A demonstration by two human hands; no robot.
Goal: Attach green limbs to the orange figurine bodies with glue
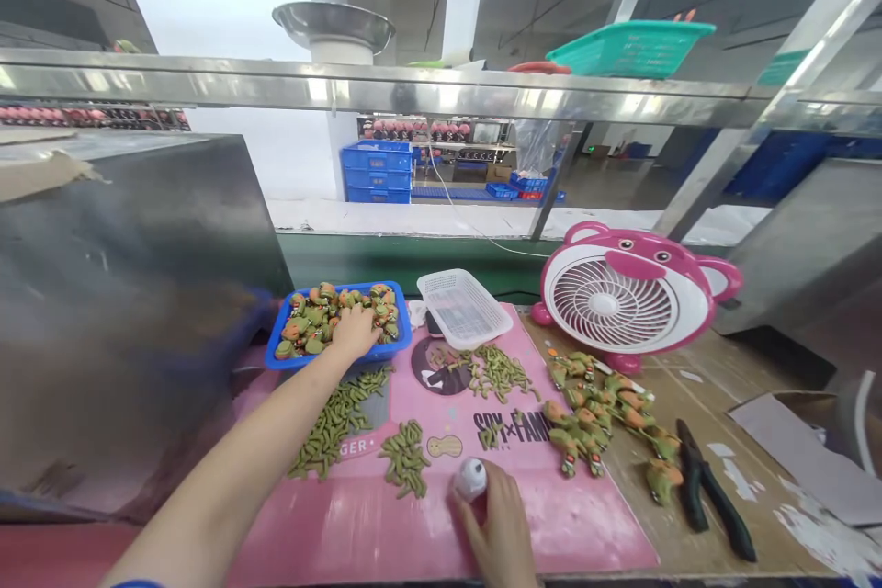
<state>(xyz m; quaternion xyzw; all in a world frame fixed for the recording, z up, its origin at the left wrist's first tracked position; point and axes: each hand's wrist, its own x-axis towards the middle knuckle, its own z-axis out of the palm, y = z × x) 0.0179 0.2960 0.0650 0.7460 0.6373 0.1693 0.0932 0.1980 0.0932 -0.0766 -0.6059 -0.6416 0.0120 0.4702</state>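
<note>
My left hand (356, 331) reaches into a blue basket (406, 323) heaped with small green-and-orange figure parts (313, 317). Its fingertips are down among the parts, so I cannot see whether they grip one. At the front of the pink mat (331, 533), my right hand (500, 524) is closed around a small white bottle (471, 478) with a rounded top and a dark tip. Small green stick-like pieces (406, 457) lie in piles between my hands, with another pile (500, 374) farther back. Assembled green-and-orange figures (585, 409) are grouped to the right of my right hand.
Behind the mat sits a white plastic basket (465, 308). A pink bear-shaped fan (613, 299) stands at the back right, and black-handled pliers (713, 487) lie on the brown board. A metal shelf (413, 90) crosses overhead. A grey metal panel (124, 312) bounds the left.
</note>
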